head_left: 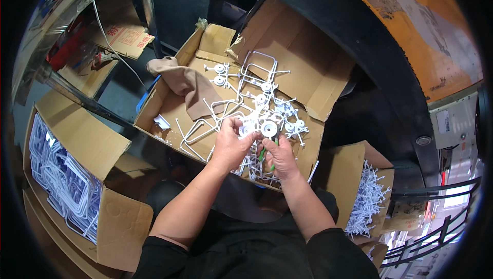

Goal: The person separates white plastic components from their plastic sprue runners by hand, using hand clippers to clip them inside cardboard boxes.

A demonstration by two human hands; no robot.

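My left hand (230,144) is closed on a white molded plastic part (268,129) with round, cup-like discs joined by thin runners. Beside it, my right hand (282,158) is wrapped round a small hand tool with green handles (272,167), probably nippers; its jaws are hidden behind the part. Both hands are close together above an open cardboard box (154,110). More white plastic parts with discs (220,74) lie beyond my hands, among bent white rods (197,131). A heap of small white pieces (259,168) sits below my hands.
A brown cloth (182,85) drapes over the box's left side. At left, another carton (123,217) holds many bent white frames (64,176). On the right, a carton (341,176) holds small white branched pieces (367,199). A metal rack post (150,12) stands at back left.
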